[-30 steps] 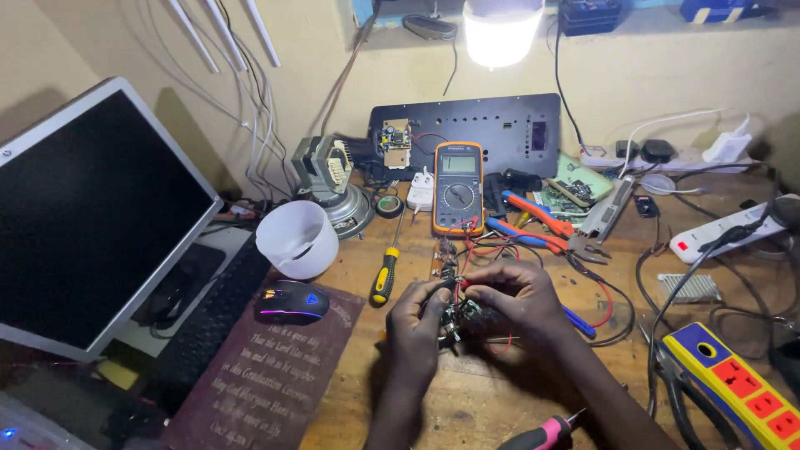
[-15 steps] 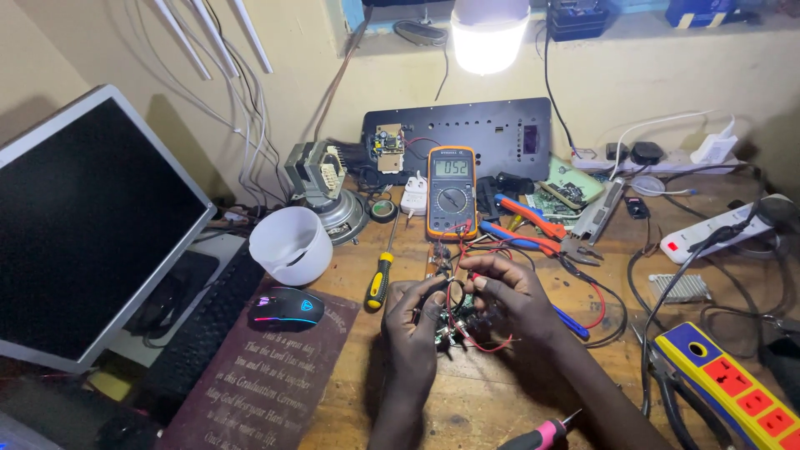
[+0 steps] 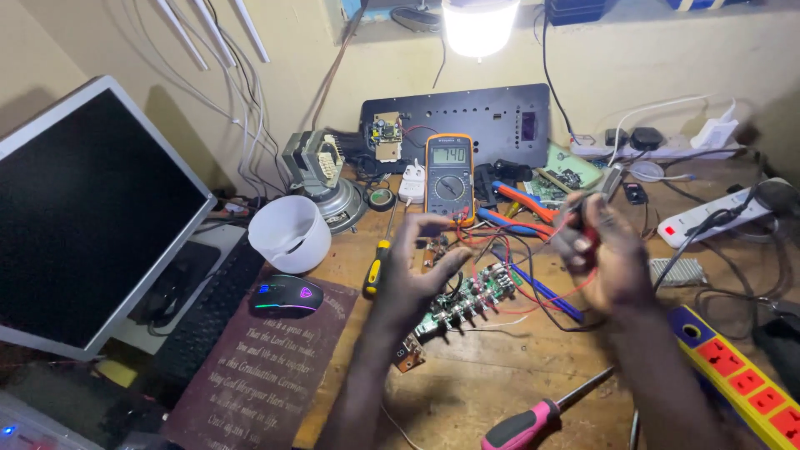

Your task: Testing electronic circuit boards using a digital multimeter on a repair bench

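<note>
the scene is being lit by a glaring bulb [image 3: 477, 25] at top centre; corners are being left dim, and the right hand [image 3: 602, 250] is being blurred.

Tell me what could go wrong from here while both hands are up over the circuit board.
1. The red and black wires loop from the right hand across the green circuit board; a pull might drag the board.
2. The left hand hovers open, so the board lies loose near the yellow-handled screwdriver.
3. The multimeter stands propped upright and tethered by those wires; it could tip.
</note>
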